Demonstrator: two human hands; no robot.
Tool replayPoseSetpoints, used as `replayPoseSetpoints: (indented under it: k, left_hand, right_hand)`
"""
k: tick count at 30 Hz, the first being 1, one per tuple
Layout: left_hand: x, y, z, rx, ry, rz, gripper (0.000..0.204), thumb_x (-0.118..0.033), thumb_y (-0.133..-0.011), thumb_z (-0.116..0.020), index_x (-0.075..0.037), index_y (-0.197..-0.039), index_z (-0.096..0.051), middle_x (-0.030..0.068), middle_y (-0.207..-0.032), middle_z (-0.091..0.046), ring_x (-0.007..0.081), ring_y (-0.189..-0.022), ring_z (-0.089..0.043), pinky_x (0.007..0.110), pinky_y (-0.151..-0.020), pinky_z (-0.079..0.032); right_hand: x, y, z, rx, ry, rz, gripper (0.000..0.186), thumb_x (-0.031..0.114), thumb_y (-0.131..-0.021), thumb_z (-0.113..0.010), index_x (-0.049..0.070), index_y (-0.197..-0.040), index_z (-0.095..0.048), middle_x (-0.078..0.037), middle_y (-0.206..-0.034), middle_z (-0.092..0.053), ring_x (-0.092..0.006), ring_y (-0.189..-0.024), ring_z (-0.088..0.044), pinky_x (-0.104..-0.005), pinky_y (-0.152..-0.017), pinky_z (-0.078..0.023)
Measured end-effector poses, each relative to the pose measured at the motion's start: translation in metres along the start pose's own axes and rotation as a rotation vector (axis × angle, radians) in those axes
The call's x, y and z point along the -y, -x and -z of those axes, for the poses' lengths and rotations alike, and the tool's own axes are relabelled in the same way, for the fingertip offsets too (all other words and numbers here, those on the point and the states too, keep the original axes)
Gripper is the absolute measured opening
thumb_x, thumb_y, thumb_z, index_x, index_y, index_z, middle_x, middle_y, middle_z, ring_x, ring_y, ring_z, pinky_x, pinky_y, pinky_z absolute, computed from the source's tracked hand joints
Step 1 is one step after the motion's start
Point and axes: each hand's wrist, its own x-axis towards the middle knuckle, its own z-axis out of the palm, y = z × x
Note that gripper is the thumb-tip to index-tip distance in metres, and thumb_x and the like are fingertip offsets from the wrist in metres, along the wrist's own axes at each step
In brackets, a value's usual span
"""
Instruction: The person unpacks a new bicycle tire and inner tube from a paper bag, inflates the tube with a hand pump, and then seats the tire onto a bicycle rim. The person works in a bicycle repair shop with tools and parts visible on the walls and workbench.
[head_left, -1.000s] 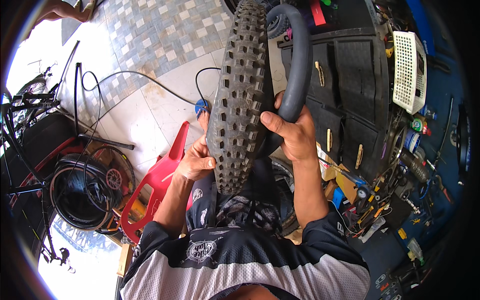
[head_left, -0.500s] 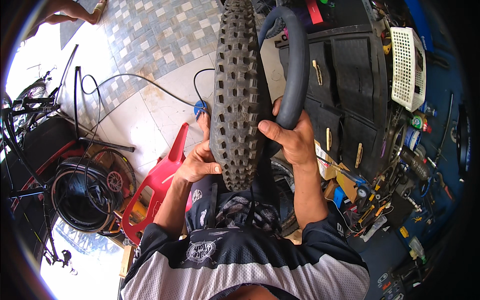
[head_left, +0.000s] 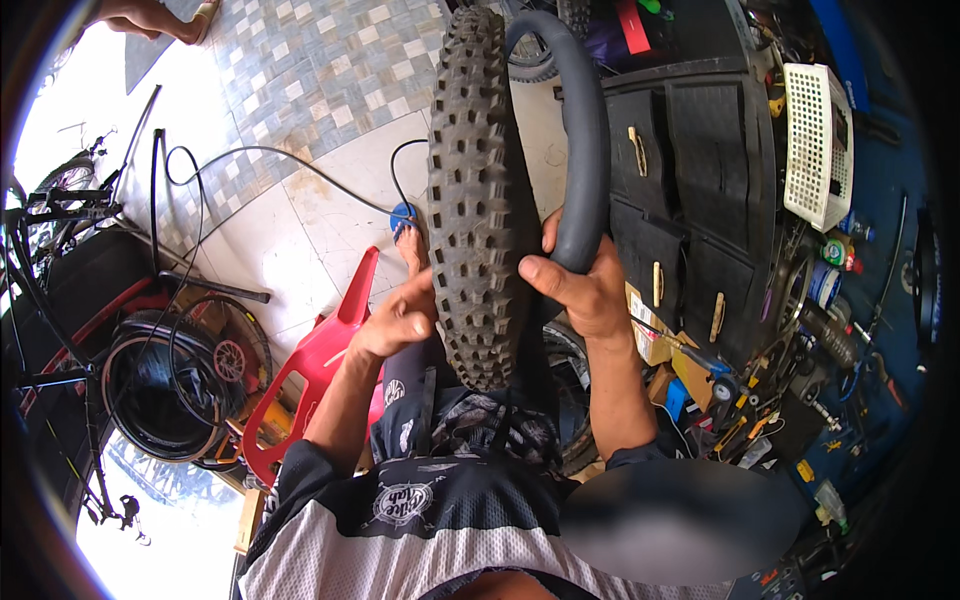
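Observation:
A black knobby bicycle tire stands upright in front of me, its tread facing me. Against its left side is my left hand, closed on the edge, with the thumb bent and the other fingers partly hidden behind the tire. A dark grey inner tube, plump with air, arches along the tire's right side. My right hand wraps round the lower visible end of this tube, its thumb pointing toward the tire. The tube's lower continuation is hidden behind hand and tire.
At left are a red plastic chair, stacked tires and wheels and a black bike frame. A black hose crosses the tiled floor. Black drawers, a white basket and scattered tools are at right.
The tire has shifted slightly down and its far end now shows. My left thumb has come off the tread. The inner tube and my right hand have moved a little.

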Motion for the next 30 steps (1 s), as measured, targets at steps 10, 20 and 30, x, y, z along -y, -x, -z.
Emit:
replayPoseSetpoints:
  k: [10, 20, 30]
  left_hand:
    - [-0.072, -0.125, 0.017, -0.163, 0.444, -0.071, 0.072, -0.063, -0.105, -0.041, 0.0, -0.135, -0.058, 0.0146, -0.123, -0.07, 0.0264, -0.105, -0.069, 0.043, -0.094, -0.056]
    - [-0.041, -0.114, 0.006, -0.192, 0.448, -0.12, 0.054, -0.041, -0.105, -0.048, -0.002, -0.141, -0.055, 0.0187, -0.134, -0.065, 0.0332, -0.118, -0.066, 0.05, -0.102, -0.053]
    - [-0.034, -0.093, -0.01, -0.083, 0.529, -0.144, 0.058, -0.037, -0.101, -0.051, 0.002, -0.143, -0.053, 0.0213, -0.139, -0.062, 0.0375, -0.124, -0.063, 0.054, -0.109, -0.047]
  right_hand:
    - [-0.031, 0.036, -0.004, 0.072, 0.11, -0.04, 0.029, 0.018, -0.083, -0.084, 0.009, -0.092, -0.057, 0.007, -0.076, -0.045, -0.0052, -0.07, -0.042, -0.0228, -0.065, -0.036]
    - [-0.071, 0.065, 0.021, 0.056, -0.013, -0.173, 0.034, 0.018, -0.081, -0.085, 0.009, -0.096, -0.056, 0.004, -0.086, -0.05, -0.0068, -0.078, -0.046, -0.024, -0.071, -0.038]
    - [-0.093, 0.073, 0.034, 0.057, -0.064, -0.189, 0.033, 0.012, -0.081, -0.082, 0.008, -0.1, -0.055, 0.001, -0.096, -0.059, -0.0091, -0.088, -0.054, -0.0265, -0.081, -0.044]
